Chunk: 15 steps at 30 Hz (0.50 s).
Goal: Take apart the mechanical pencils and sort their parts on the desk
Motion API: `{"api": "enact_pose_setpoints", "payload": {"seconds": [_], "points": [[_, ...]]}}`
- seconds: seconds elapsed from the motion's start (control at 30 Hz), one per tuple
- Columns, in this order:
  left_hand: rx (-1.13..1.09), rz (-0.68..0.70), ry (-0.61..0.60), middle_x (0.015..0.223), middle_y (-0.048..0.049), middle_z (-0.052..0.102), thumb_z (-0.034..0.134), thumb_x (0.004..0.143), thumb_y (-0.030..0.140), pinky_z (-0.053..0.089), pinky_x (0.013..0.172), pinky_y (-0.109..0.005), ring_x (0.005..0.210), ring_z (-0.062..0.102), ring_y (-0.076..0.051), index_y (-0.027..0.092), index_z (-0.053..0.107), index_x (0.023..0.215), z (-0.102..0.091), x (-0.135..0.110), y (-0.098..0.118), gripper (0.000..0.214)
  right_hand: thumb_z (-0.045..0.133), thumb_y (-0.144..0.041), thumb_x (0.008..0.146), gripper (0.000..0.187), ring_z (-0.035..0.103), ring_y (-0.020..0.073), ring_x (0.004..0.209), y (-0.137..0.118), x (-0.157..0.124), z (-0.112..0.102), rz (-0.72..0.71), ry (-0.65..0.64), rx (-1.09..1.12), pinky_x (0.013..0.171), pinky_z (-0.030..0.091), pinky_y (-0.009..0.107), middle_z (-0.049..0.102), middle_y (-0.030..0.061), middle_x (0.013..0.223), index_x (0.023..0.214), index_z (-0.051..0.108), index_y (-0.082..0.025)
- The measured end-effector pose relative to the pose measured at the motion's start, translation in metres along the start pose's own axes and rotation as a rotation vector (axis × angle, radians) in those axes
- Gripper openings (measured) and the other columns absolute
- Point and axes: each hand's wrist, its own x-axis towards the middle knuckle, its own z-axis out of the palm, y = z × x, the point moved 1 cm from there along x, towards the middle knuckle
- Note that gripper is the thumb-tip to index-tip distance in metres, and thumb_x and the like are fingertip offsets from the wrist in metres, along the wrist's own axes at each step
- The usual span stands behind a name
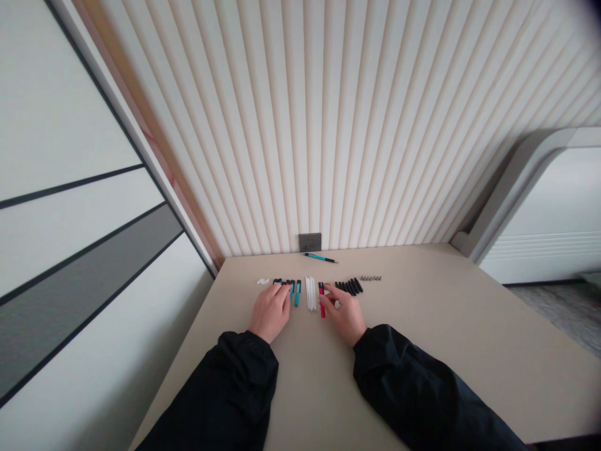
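My right hand (346,315) has thumb and fingers closed on a red pen barrel (322,310) with a black top end, low over the table. To the left, the fingers of my left hand (271,311) are bent over a row of pen barrels; a bit of red shows at the fingertips, and the hand hides most of what it grips. Beside it lies a blue pen barrel (297,294) with a black end. Several white refills (310,294) lie side by side between my hands. Black grips (350,287) form a row just right of my right hand.
Small springs (370,278) lie in a row at the right. Small whitish pieces (263,281) lie at the far left. A complete blue pen (321,257) rests near the back edge, below a dark wall socket (310,242). The beige table (413,351) meets a ribbed wall.
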Motion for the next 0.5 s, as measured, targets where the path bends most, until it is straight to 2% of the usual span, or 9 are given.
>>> {"api": "enact_pose_setpoints", "payload": {"seconds": [0.1,0.27,0.37,0.5], "points": [[0.008,0.073,-0.019,0.093,-0.0086,0.063,0.043,0.093,0.023,0.045,0.084,-0.038,0.09,0.058,-0.023,0.018,0.061,0.113,-0.002,0.001,-0.001,0.027,0.054,-0.04,0.085,0.029,0.06,0.0169,0.064,-0.005,0.003,0.003,0.019,-0.012,0.05,0.063,0.045,0.027,0.071,0.0036,0.076,0.095,0.071,-0.019],[-0.008,0.222,-0.132,0.102,-0.0105,0.065,0.045,0.093,0.022,0.045,0.087,-0.041,0.101,0.057,-0.025,0.018,0.056,0.122,0.002,0.001,0.002,0.031,0.056,-0.043,0.083,0.031,0.059,0.0175,0.063,-0.011,0.016,0.01,0.101,0.046,0.088,0.061,0.045,0.028,0.071,0.0047,0.074,0.087,0.071,-0.017],[-0.02,0.26,-0.165,0.104,-0.0106,0.065,0.046,0.093,0.02,0.044,0.089,-0.041,0.104,0.056,-0.025,0.017,0.055,0.123,0.002,0.0,0.003,0.032,0.058,-0.041,0.082,0.029,0.062,0.0183,0.065,-0.009,0.03,0.017,0.147,0.018,0.077,0.062,0.047,0.028,0.071,0.0049,0.074,0.087,0.072,-0.016],[-0.068,0.299,-0.211,0.111,-0.0084,0.066,0.047,0.093,0.021,0.043,0.091,-0.04,0.109,0.055,-0.024,0.022,0.055,0.123,0.002,0.0,0.002,0.031,0.061,-0.037,0.08,0.027,0.066,0.019,0.067,-0.005,0.047,0.026,0.202,-0.015,-0.049,0.063,0.047,0.028,0.072,0.0036,0.072,0.096,0.071,-0.018]]}}
